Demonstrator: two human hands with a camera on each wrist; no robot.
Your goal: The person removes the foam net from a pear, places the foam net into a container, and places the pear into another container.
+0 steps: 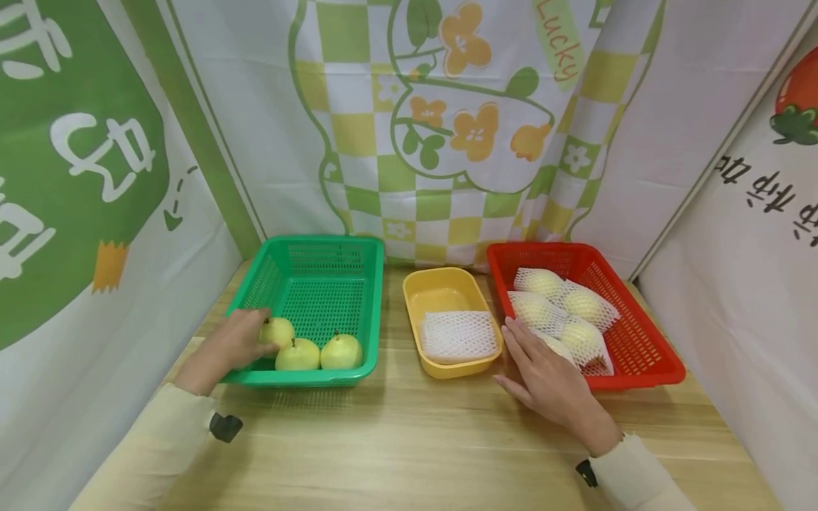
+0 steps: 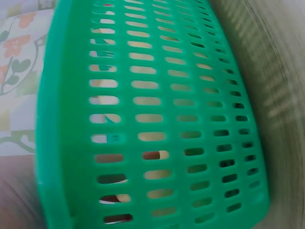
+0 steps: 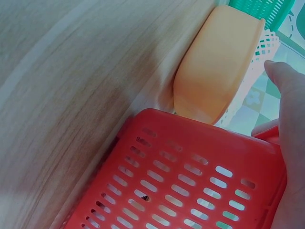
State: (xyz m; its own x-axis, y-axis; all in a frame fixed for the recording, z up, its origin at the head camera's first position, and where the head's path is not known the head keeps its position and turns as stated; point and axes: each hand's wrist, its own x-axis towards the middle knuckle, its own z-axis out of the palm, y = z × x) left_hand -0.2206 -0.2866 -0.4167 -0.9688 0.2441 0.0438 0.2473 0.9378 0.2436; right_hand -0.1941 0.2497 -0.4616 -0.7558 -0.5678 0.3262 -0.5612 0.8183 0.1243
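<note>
In the head view, my left hand (image 1: 238, 339) reaches over the near left corner of the green basket (image 1: 377, 305). Its fingers and thumb are around a yellow-green pear (image 1: 278, 331). Two more pears, one in the middle (image 1: 297, 356) and one at the right (image 1: 341, 352), sit beside it. My right hand (image 1: 543, 376) lies across the near left corner of the red basket (image 1: 639, 348), fingers straight. Under and beyond it are several pears in white foam nets (image 1: 583, 305). The left wrist view shows mostly the green basket's wall (image 2: 76, 143), which hides the grip.
Between the baskets stands a yellow tray (image 1: 441, 280) holding a stack of white foam nets (image 1: 460, 335). All three containers rest on a wooden table (image 1: 396, 440). A patterned cloth (image 1: 441, 206) hangs behind them, and printed panels stand at both sides.
</note>
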